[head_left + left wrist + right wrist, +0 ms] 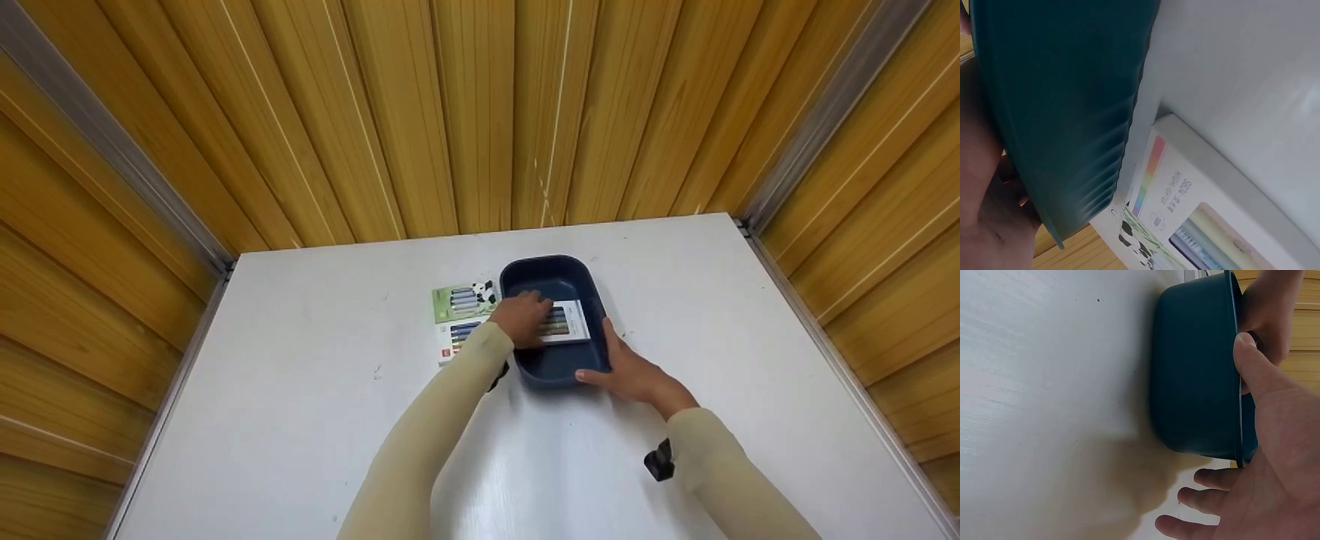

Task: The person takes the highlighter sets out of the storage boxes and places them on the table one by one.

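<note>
A dark blue bin (559, 379) with rounded corners stands on the table. My left hand (519, 319) reaches over its left rim and grips a white windowed box of pens (576, 321) inside, covering the box's left end. The left wrist view hides those fingertips behind the bin's wall. At the bin's near right corner is my right hand (634, 375), its thumb on the rim and its fingers extended along the outside. A white highlighter box (1185, 185) and a green panda-print pack (444, 305) lie against the bin's left side.
The white table (315, 420) extends on all sides of the bin. Behind it rises a wood-patterned wall (480, 120), with similar panels at left and right. Dark wrist mounts (660, 461) sit under the sleeves.
</note>
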### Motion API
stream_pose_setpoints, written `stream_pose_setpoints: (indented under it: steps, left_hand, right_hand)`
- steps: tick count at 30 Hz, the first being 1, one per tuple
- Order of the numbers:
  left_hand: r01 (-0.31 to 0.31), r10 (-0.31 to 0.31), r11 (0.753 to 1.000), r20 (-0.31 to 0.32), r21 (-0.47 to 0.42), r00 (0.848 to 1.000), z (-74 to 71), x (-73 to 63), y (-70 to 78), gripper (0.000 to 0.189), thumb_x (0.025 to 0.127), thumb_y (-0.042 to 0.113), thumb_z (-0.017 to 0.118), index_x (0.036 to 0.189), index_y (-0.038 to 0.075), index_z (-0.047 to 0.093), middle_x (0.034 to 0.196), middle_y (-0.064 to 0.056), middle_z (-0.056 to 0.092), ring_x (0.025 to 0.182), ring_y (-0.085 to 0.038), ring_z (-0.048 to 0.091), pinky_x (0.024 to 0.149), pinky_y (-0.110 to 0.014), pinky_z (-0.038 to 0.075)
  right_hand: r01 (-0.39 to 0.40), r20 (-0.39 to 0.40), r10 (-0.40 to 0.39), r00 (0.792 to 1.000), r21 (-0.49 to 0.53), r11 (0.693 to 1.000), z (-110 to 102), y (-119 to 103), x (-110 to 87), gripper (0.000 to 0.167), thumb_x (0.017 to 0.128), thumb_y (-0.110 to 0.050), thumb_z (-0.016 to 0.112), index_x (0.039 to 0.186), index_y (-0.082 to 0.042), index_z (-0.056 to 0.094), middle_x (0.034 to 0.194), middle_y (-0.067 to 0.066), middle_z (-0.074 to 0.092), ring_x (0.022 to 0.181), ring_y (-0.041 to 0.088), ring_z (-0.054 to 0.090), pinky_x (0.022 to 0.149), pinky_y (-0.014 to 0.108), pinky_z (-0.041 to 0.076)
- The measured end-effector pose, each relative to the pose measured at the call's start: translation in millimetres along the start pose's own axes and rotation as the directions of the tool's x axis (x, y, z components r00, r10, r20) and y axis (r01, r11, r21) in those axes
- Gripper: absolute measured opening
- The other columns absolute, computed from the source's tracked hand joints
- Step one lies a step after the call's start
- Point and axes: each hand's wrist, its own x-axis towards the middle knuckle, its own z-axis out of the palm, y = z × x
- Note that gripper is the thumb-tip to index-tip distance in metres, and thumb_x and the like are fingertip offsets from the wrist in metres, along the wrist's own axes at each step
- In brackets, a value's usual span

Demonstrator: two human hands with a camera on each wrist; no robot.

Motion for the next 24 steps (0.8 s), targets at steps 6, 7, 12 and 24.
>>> stream_pose_setpoints:
  steps: [6, 7, 12, 24]
  left_hand:
    - [-0.003, 0.003, 1.0, -0.018, 0.0, 1.0, -2.4, -1.1, -1.4, 0.06, 0.079, 0.039, 0.076, 0.13, 0.015, 0.055, 0.12, -0.007, 0.061, 0.11, -0.021, 0.06, 0.09, -0.038, 0.053]
    - [-0.002, 0.002, 1.0, -0.02, -0.002, 1.0, -2.5, -0.9, -1.7, 0.06, 0.079, 0.038, 0.076, 0.131, 0.015, 0.055, 0.12, -0.007, 0.061, 0.11, -0.022, 0.06, 0.09, -0.038, 0.053]
    - [0.0, 0.001, 1.0, -0.029, 0.009, 1.0, -2.7, 0.1, -3.2, 0.061, 0.078, 0.039, 0.076, 0.131, 0.015, 0.055, 0.12, -0.006, 0.061, 0.11, -0.021, 0.06, 0.09, -0.038, 0.054]
    - [-0.011, 0.012, 1.0, -0.036, 0.02, 0.999, -13.3, -5.1, 0.9, 0.064, 0.076, 0.041, 0.077, 0.132, 0.019, 0.055, 0.122, -0.005, 0.06, 0.111, -0.02, 0.059, 0.09, -0.038, 0.054]
  right_hand:
    - [0.027, 0.004, -0.027, 1.0, -0.018, 0.999, 0, 1, -0.3, 0.115, 0.087, -0.062, 0.058, 0.152, -0.009, -0.021, 0.161, 0.024, -0.004, 0.148, 0.044, 0.004, 0.117, 0.061, 0.016]
    - [0.033, 0.003, -0.033, 0.999, -0.021, 0.999, 0, 2, -0.1, 0.114, 0.087, -0.061, 0.057, 0.151, -0.009, -0.021, 0.161, 0.025, -0.004, 0.148, 0.044, 0.004, 0.117, 0.061, 0.016]
    - [0.044, 0.002, -0.044, 0.999, -0.019, 0.999, -1, 3, 0.6, 0.114, 0.088, -0.061, 0.057, 0.151, -0.008, -0.021, 0.16, 0.025, -0.004, 0.148, 0.044, 0.004, 0.117, 0.06, 0.015]
    - [0.036, 0.006, -0.035, 0.999, -0.008, 0.999, -1, 2, 1.9, 0.113, 0.088, -0.06, 0.057, 0.151, -0.008, -0.021, 0.16, 0.025, -0.005, 0.148, 0.044, 0.003, 0.117, 0.061, 0.016]
